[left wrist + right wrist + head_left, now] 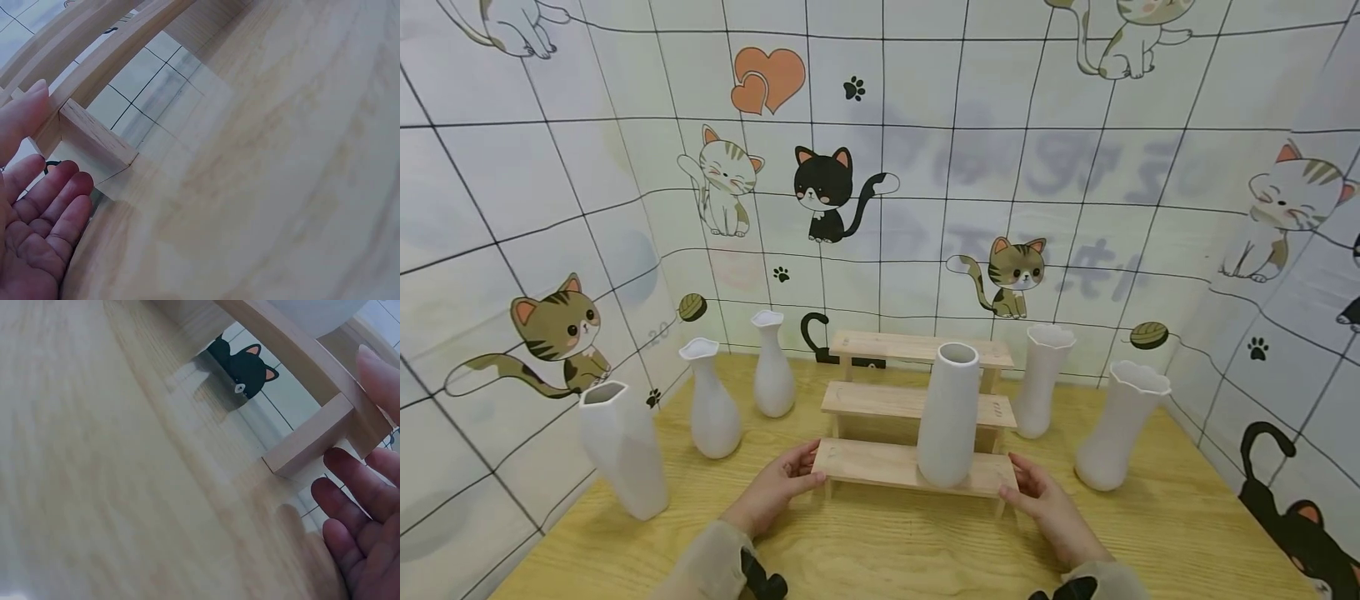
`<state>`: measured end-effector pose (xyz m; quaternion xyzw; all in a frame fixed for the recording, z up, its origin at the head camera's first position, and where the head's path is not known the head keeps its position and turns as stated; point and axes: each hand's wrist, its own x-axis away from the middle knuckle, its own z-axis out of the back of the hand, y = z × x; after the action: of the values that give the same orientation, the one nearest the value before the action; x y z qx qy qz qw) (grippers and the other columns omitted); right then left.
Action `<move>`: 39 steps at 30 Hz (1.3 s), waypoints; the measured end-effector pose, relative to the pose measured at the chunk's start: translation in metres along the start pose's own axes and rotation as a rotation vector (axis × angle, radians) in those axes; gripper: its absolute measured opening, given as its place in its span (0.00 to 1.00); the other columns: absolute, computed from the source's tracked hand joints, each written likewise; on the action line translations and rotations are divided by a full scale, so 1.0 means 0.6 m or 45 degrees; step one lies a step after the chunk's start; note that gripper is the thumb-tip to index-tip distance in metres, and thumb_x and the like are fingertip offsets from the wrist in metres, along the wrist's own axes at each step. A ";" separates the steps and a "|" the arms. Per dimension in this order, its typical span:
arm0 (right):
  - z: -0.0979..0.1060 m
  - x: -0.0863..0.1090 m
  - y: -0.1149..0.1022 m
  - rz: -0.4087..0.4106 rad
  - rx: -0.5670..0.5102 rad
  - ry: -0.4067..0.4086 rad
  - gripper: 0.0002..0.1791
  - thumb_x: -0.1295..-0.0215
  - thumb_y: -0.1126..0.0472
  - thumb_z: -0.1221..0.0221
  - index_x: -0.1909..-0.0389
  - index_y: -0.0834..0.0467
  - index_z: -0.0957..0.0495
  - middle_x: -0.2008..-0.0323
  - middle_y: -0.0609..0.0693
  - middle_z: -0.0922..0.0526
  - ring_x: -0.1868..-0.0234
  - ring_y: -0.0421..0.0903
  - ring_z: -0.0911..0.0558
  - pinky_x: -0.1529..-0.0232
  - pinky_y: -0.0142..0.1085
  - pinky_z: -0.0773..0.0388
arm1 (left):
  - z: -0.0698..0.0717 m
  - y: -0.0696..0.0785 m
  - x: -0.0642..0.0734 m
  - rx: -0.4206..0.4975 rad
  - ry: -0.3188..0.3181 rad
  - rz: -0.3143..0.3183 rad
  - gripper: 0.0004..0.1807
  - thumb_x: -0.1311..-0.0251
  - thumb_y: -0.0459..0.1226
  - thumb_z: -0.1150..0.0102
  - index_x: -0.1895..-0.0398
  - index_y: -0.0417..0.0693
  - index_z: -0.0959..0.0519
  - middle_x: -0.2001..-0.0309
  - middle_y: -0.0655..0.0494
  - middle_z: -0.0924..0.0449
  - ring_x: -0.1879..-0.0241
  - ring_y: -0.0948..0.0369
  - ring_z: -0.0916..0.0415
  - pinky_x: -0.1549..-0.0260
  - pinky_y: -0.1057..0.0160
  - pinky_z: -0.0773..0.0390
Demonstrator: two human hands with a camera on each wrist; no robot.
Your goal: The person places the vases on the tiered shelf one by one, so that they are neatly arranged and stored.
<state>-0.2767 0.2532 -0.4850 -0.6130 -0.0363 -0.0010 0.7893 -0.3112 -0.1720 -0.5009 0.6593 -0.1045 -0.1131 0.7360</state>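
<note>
A three-tier wooden stand (865, 459) faces me on the table. My left hand (778, 486) pinches the left end of its lowest step, thumb at the front edge; in the left wrist view the other fingers curl beside the wooden leg (97, 134). At the opposite end, my right hand (1048, 508) pinches the same step between thumb and fingers, close by the right leg (312, 439). A tall white vase (950, 421) stands upright on the lowest step, right of its middle. The upper two steps carry nothing.
To the left stand a faceted white vase (625, 454) and two narrow-necked ones, a nearer vase (713, 412) and a farther vase (772, 375). On the right are two wavy-rimmed vases, one behind (1041, 387) and one nearer (1116, 433). A cat-print sheet (917, 167) surrounds the wood-grain table (880, 554).
</note>
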 end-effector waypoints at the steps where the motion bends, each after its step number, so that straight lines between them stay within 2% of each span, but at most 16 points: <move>1: -0.001 0.000 0.002 0.006 -0.009 -0.003 0.39 0.35 0.58 0.38 0.28 0.63 0.46 0.40 0.64 0.30 0.40 0.55 0.31 0.40 0.52 0.38 | 0.000 0.000 0.001 -0.004 0.005 -0.002 0.41 0.40 0.44 0.35 0.27 0.43 0.43 0.39 0.45 0.31 0.43 0.53 0.32 0.43 0.53 0.32; 9: -0.006 0.001 0.006 0.027 -0.065 0.004 0.38 0.35 0.61 0.39 0.28 0.61 0.46 0.44 0.61 0.26 0.47 0.46 0.27 0.41 0.49 0.38 | 0.000 0.013 0.006 -0.059 0.033 0.001 0.39 0.38 0.45 0.38 0.27 0.43 0.42 0.37 0.44 0.32 0.42 0.51 0.31 0.41 0.49 0.34; 12: -0.007 0.001 0.006 0.022 -0.071 0.013 0.39 0.35 0.61 0.39 0.28 0.61 0.46 0.45 0.60 0.26 0.48 0.46 0.27 0.42 0.49 0.38 | 0.003 0.023 0.009 -0.112 0.072 -0.001 0.38 0.37 0.47 0.39 0.27 0.45 0.41 0.35 0.45 0.34 0.41 0.51 0.32 0.41 0.47 0.35; 15: -0.007 0.002 0.007 0.011 -0.069 0.015 0.39 0.35 0.61 0.39 0.27 0.60 0.46 0.45 0.60 0.26 0.48 0.46 0.27 0.42 0.49 0.38 | 0.009 0.035 0.012 -0.123 0.159 -0.010 0.36 0.36 0.48 0.41 0.28 0.46 0.40 0.35 0.45 0.34 0.39 0.50 0.33 0.40 0.45 0.35; 18: -0.006 0.003 0.007 0.005 -0.074 0.009 0.39 0.35 0.61 0.39 0.27 0.60 0.46 0.46 0.59 0.25 0.49 0.46 0.26 0.42 0.49 0.37 | 0.017 0.051 0.018 -0.115 0.284 -0.033 0.35 0.36 0.49 0.41 0.29 0.46 0.38 0.35 0.46 0.33 0.39 0.50 0.34 0.40 0.46 0.35; 20: -0.005 0.003 0.008 0.004 -0.079 0.003 0.39 0.35 0.60 0.39 0.27 0.60 0.47 0.46 0.59 0.25 0.49 0.46 0.26 0.42 0.48 0.37 | 0.021 0.071 0.028 -0.107 0.383 -0.067 0.35 0.37 0.49 0.40 0.31 0.46 0.37 0.36 0.47 0.33 0.41 0.53 0.33 0.42 0.50 0.33; 22: -0.004 0.003 0.008 0.002 -0.080 0.000 0.39 0.34 0.60 0.39 0.27 0.60 0.47 0.45 0.60 0.26 0.49 0.46 0.26 0.42 0.48 0.37 | 0.024 0.093 0.040 -0.117 0.503 -0.110 0.33 0.36 0.50 0.41 0.32 0.46 0.36 0.38 0.49 0.32 0.44 0.57 0.32 0.45 0.59 0.30; 24: -0.004 0.002 0.009 0.004 -0.076 -0.001 0.39 0.34 0.60 0.39 0.27 0.60 0.47 0.45 0.60 0.26 0.49 0.46 0.26 0.42 0.48 0.36 | 0.026 0.116 0.054 -0.131 0.656 -0.191 0.30 0.35 0.49 0.42 0.34 0.46 0.34 0.41 0.51 0.30 0.48 0.61 0.30 0.51 0.67 0.29; 27: -0.005 0.002 0.009 0.001 -0.071 0.006 0.38 0.34 0.60 0.39 0.27 0.59 0.46 0.44 0.60 0.26 0.48 0.46 0.26 0.42 0.48 0.36 | 0.029 0.140 0.069 -0.178 0.962 -0.385 0.26 0.35 0.45 0.41 0.38 0.42 0.30 0.47 0.53 0.27 0.53 0.64 0.31 0.57 0.74 0.31; 30: -0.006 0.002 0.010 0.000 -0.063 0.011 0.38 0.35 0.59 0.39 0.27 0.58 0.46 0.44 0.60 0.26 0.48 0.46 0.26 0.42 0.49 0.36 | 0.033 0.156 0.081 -0.251 1.308 -0.642 0.21 0.36 0.38 0.40 0.44 0.36 0.26 0.52 0.51 0.26 0.55 0.64 0.32 0.55 0.72 0.34; 32: -0.006 0.002 0.010 0.002 -0.062 0.011 0.38 0.35 0.59 0.39 0.27 0.58 0.46 0.44 0.60 0.26 0.48 0.47 0.26 0.42 0.49 0.36 | 0.039 0.162 0.085 -0.331 1.525 -0.812 0.19 0.39 0.33 0.38 0.47 0.33 0.25 0.52 0.48 0.25 0.52 0.62 0.32 0.51 0.69 0.37; 35: -0.005 0.002 0.011 -0.001 -0.066 0.012 0.38 0.35 0.60 0.39 0.27 0.59 0.46 0.44 0.60 0.26 0.48 0.47 0.25 0.42 0.48 0.36 | 0.051 0.164 0.090 -0.447 1.796 -0.996 0.20 0.45 0.29 0.37 0.49 0.33 0.26 0.48 0.43 0.27 0.45 0.57 0.36 0.43 0.63 0.43; 37: -0.005 0.001 0.011 -0.002 -0.070 0.012 0.38 0.35 0.60 0.39 0.27 0.58 0.46 0.44 0.60 0.25 0.48 0.46 0.25 0.43 0.47 0.35 | 0.059 0.163 0.092 -0.497 1.921 -1.037 0.24 0.48 0.28 0.36 0.48 0.32 0.30 0.43 0.40 0.32 0.39 0.53 0.41 0.37 0.60 0.48; 39: -0.004 0.001 0.010 -0.005 -0.069 0.013 0.38 0.34 0.59 0.39 0.27 0.58 0.46 0.44 0.60 0.25 0.48 0.46 0.25 0.43 0.47 0.35 | 0.067 0.161 0.096 -0.474 1.993 -1.002 0.27 0.48 0.29 0.36 0.44 0.34 0.34 0.37 0.41 0.38 0.34 0.53 0.48 0.35 0.61 0.51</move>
<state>-0.2757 0.2521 -0.4915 -0.6341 -0.0337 -0.0067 0.7725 -0.2659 -0.2173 -0.3999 0.4056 0.6812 0.1096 0.5996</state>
